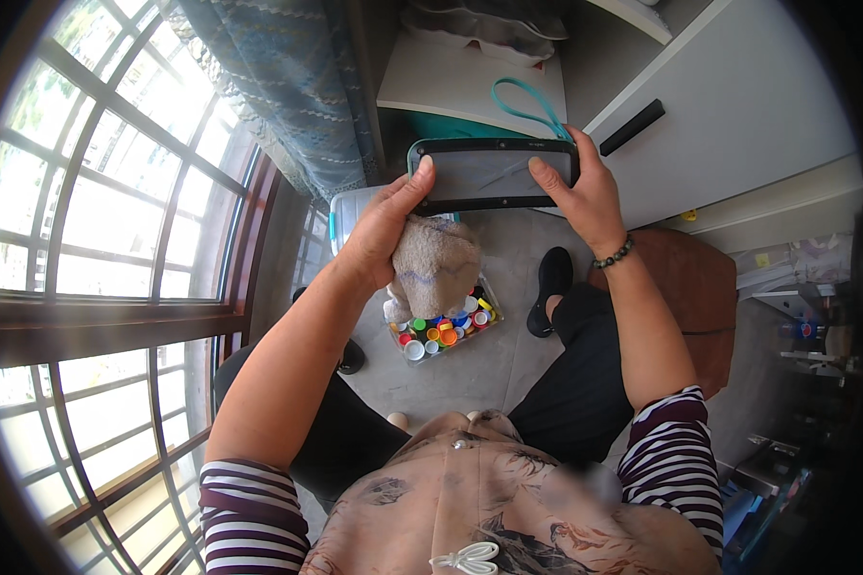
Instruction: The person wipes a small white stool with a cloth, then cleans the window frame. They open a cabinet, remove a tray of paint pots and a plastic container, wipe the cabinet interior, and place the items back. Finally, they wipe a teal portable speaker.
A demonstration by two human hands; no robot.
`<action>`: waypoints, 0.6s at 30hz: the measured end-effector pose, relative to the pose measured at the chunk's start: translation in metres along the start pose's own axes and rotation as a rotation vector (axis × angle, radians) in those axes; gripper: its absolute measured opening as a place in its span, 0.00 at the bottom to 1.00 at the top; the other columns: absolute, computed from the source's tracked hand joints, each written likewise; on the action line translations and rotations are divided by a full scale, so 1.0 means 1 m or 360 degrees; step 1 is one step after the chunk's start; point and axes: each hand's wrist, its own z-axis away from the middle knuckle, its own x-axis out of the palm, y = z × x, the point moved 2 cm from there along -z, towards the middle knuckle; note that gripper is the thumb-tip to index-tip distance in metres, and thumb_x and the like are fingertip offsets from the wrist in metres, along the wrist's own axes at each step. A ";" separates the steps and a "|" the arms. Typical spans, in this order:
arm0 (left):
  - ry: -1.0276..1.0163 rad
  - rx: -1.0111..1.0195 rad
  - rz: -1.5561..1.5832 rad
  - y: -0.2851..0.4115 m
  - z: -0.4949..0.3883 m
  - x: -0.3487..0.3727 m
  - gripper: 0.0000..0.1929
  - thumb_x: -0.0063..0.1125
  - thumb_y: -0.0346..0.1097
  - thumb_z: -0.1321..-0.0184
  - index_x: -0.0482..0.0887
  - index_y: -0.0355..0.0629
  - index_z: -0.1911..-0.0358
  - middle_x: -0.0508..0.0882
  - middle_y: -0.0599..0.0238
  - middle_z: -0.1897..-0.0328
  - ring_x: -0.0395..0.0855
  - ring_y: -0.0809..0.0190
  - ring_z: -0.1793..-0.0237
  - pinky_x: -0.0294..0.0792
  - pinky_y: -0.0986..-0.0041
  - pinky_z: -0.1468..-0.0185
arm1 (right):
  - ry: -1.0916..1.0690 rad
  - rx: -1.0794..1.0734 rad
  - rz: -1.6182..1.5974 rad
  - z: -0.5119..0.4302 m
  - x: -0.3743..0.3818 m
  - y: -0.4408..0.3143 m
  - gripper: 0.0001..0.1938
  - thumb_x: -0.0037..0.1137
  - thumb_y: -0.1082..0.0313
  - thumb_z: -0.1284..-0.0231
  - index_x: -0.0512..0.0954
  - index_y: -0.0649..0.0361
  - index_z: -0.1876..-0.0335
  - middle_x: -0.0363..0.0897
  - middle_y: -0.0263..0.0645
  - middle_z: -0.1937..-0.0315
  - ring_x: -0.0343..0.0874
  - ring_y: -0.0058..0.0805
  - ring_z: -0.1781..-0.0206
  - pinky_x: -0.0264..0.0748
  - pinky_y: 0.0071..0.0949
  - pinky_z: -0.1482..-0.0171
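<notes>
In front of me I hold up a flat rectangular case [475, 176] with a black screwed frame, a grey glossy panel and a teal edge. My left hand [388, 223] grips its left end, thumb on the panel's corner. A greyish-beige terry cloth [435, 266] hangs bunched from the same hand. The right end is in my right hand [582, 187], its thumb lying on the panel. A teal wrist strap [525, 104] loops up from the top right corner. Below, partly hidden by the cloth, a clear shallow tray [439, 353] of colourful plastic bottle caps [447, 336] rests on the floor.
A barred window [137, 194] and blue curtain [288, 93] stand at left. Ahead are a white shelf [446, 86] with clear plastic packaging and a cabinet door with a black handle [633, 128]. A lidded plastic box [345, 212] sits behind my left hand; a brown seat-like block [690, 309] is at right.
</notes>
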 end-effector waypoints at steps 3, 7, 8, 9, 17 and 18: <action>-0.0014 0.0051 -0.0126 0.000 -0.001 0.000 0.31 0.71 0.53 0.47 0.73 0.40 0.48 0.81 0.59 0.58 0.84 0.60 0.59 0.78 0.66 0.55 | 0.0003 -0.0056 0.0074 -0.001 0.001 0.002 0.41 0.63 0.38 0.46 0.66 0.63 0.37 0.82 0.49 0.56 0.83 0.44 0.52 0.76 0.33 0.50; 0.0097 0.0028 -0.0205 -0.003 0.000 -0.002 0.29 0.72 0.50 0.47 0.73 0.39 0.50 0.81 0.60 0.59 0.83 0.60 0.59 0.78 0.66 0.54 | -0.0006 -0.0049 0.0107 -0.002 0.000 0.001 0.41 0.63 0.39 0.45 0.66 0.64 0.36 0.82 0.50 0.56 0.83 0.44 0.53 0.76 0.32 0.51; 0.0076 0.0055 -0.0192 -0.004 0.000 -0.002 0.28 0.71 0.49 0.46 0.73 0.39 0.50 0.81 0.60 0.59 0.83 0.60 0.59 0.78 0.66 0.54 | -0.0009 -0.0035 0.0091 -0.002 0.001 0.000 0.40 0.63 0.40 0.45 0.66 0.65 0.36 0.82 0.50 0.56 0.83 0.42 0.54 0.76 0.32 0.52; 0.0055 0.0081 -0.0178 -0.004 -0.001 -0.002 0.27 0.70 0.47 0.46 0.73 0.39 0.50 0.81 0.60 0.59 0.83 0.60 0.59 0.78 0.66 0.54 | -0.0011 -0.0021 0.0075 -0.002 0.001 -0.001 0.40 0.63 0.40 0.44 0.66 0.65 0.36 0.82 0.50 0.57 0.83 0.41 0.55 0.76 0.31 0.53; 0.0115 0.0391 0.0125 0.000 -0.010 -0.010 0.19 0.65 0.44 0.41 0.77 0.40 0.52 0.84 0.58 0.59 0.86 0.56 0.58 0.79 0.64 0.49 | -0.0081 0.0578 -0.0808 0.004 0.012 -0.007 0.26 0.52 0.53 0.30 0.65 0.63 0.36 0.75 0.38 0.48 0.78 0.22 0.56 0.74 0.20 0.57; 0.0115 0.0440 0.0158 0.002 -0.012 -0.010 0.19 0.64 0.44 0.41 0.77 0.40 0.52 0.84 0.58 0.59 0.86 0.56 0.57 0.79 0.63 0.49 | -0.0239 0.0601 -0.0872 0.008 0.020 -0.011 0.26 0.52 0.53 0.30 0.65 0.63 0.36 0.75 0.38 0.47 0.78 0.22 0.54 0.74 0.21 0.56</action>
